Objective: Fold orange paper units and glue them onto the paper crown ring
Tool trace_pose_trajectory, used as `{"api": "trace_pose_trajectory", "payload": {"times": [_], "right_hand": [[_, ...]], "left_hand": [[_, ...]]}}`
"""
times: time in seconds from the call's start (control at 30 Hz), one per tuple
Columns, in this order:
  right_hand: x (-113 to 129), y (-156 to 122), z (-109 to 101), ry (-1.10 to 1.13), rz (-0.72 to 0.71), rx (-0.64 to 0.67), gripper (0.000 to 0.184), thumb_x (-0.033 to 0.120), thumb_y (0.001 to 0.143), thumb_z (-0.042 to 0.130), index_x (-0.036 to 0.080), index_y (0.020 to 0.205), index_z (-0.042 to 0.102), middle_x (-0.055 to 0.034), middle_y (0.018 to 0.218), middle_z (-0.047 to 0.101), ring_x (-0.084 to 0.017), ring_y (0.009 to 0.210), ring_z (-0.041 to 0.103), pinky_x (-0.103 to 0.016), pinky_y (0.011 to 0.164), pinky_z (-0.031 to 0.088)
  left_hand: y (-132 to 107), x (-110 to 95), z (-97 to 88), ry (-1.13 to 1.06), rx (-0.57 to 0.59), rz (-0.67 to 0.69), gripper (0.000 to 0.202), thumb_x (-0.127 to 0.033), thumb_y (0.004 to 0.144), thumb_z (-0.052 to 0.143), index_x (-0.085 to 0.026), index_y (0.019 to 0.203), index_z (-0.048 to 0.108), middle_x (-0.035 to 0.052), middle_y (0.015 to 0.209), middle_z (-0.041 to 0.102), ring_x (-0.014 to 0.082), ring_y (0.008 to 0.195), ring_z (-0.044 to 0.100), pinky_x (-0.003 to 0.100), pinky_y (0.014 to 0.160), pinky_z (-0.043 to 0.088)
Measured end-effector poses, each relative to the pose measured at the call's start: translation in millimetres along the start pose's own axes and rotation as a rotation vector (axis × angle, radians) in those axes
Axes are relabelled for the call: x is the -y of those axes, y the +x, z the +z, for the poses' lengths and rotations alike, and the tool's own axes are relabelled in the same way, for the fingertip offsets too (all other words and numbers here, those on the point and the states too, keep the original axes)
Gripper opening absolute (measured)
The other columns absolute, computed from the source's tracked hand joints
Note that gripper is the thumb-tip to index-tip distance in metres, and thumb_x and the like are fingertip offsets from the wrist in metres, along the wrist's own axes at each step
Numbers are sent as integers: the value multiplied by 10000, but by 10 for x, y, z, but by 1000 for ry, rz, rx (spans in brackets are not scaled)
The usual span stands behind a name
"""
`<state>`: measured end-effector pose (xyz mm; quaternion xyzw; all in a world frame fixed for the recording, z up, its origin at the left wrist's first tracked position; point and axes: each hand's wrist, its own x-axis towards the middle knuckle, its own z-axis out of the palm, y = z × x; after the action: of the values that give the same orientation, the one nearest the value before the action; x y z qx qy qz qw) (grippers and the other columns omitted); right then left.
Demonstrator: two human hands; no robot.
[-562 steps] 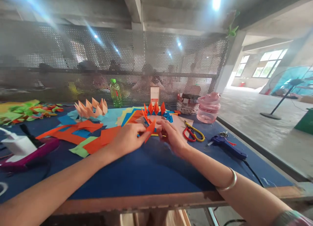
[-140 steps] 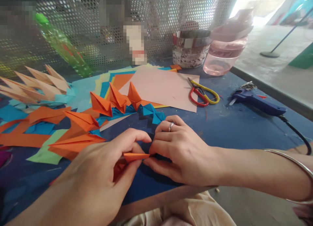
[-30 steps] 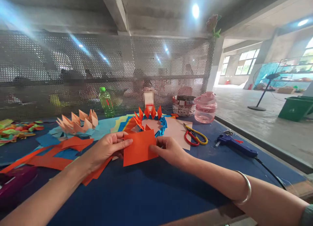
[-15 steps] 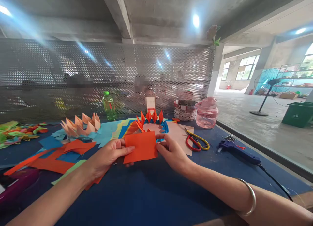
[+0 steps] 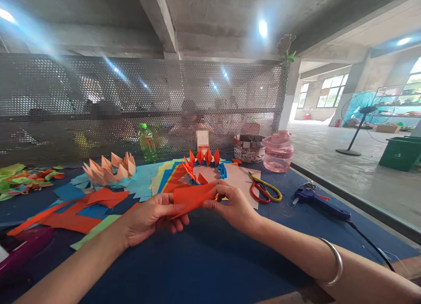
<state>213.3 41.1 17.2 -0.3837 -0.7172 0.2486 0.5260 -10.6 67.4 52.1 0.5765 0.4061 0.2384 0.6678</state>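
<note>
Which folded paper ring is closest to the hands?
The orange and blue paper ring, just past the right hand. The peach paper ring sits much farther left and has pale points, not orange ones.

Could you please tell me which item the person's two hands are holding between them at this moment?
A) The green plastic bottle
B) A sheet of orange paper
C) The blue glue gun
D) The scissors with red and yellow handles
B. The left hand and the right hand both grip opposite ends of the sheet of orange paper.
</note>
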Motion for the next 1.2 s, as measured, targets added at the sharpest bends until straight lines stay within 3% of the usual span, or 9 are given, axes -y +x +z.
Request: {"api": "trace_pose_trajectory", "payload": {"times": [0.13, 0.27, 0.33, 0.47, 0.6, 0.8, 0.93, 1.0, 1.2], "right_hand": [[-3, 19, 5, 28, 203, -50, 234, 382, 785, 668, 173, 699, 607, 13, 685, 599, -108, 594, 467, -249, 565, 356], [-26, 32, 10, 60, 265, -84, 285, 423, 745, 683, 177, 678, 554, 33, 617, 530, -104, 566, 421, -243, 526, 311], [-28, 31, 19, 101, 279, -96, 308, 433, 725, 694, 183, 664, 525, 38, 607, 503, -105, 568, 409, -242, 520, 300], [8, 16, 51, 226, 279, -111, 290, 389, 704, 705, 185, 677, 500, 47, 618, 484, -102, 580, 414, -240, 540, 315], [49, 0, 85, 373, 271, -100, 280, 349, 694, 721, 179, 729, 501, 39, 672, 538, -100, 613, 470, -234, 578, 355], [43, -6, 102, 448, 314, -82, 479, 387, 735, 715, 199, 1097, 463, 35, 730, 617, -116, 626, 527, -237, 590, 383], [13, -9, 89, 354, 367, 5, 390, 537, 791, 625, 158, 879, 609, 16, 683, 565, -105, 598, 467, -242, 567, 357], [-6, -12, 86, 333, 388, 23, 427, 583, 785, 615, 157, 774, 611, 21, 643, 530, -102, 587, 441, -242, 549, 333], [-16, -9, 77, 306, 421, 10, 429, 587, 765, 639, 167, 713, 574, 33, 602, 500, -94, 559, 412, -234, 515, 285]], "left_hand": [[-20, 9, 31, -21, 29, 56, 332, -439, 779, 740, -161, 961, 740, 97, 966, 755, 187, 811, 703, 237, 669, 562], [-14, -8, 78, -105, 46, 207, 452, -532, 823, 655, -209, 1136, 701, 87, 1265, 653, 258, 1127, 599, 356, 904, 537], [2, -2, 99, -48, 33, 255, 450, -478, 763, 746, -226, 1134, 703, 75, 1236, 668, 235, 1093, 604, 318, 880, 534], [23, 40, 157, 66, -118, 271, 398, -312, 669, 847, -253, 1046, 732, 28, 1067, 729, 164, 922, 641, 235, 782, 522], [29, 68, 203, 82, -156, 293, 236, -367, 709, 801, -219, 890, 766, 29, 902, 757, 166, 810, 665, 236, 693, 529], [26, 36, 202, 104, -236, 282, 197, -365, 716, 786, -223, 852, 778, 25, 834, 775, 164, 759, 689, 228, 676, 541], [14, 22, 193, 104, -250, 276, 169, -361, 701, 795, -216, 786, 774, 15, 788, 768, 158, 727, 691, 210, 643, 541], [12, 23, 192, 108, -259, 270, 179, -362, 694, 801, -207, 779, 772, 19, 778, 766, 162, 726, 693, 213, 643, 545], [5, 12, 214, 103, -282, 244, 234, -390, 680, 810, -191, 795, 767, 24, 775, 768, 158, 715, 701, 204, 638, 550]]}}
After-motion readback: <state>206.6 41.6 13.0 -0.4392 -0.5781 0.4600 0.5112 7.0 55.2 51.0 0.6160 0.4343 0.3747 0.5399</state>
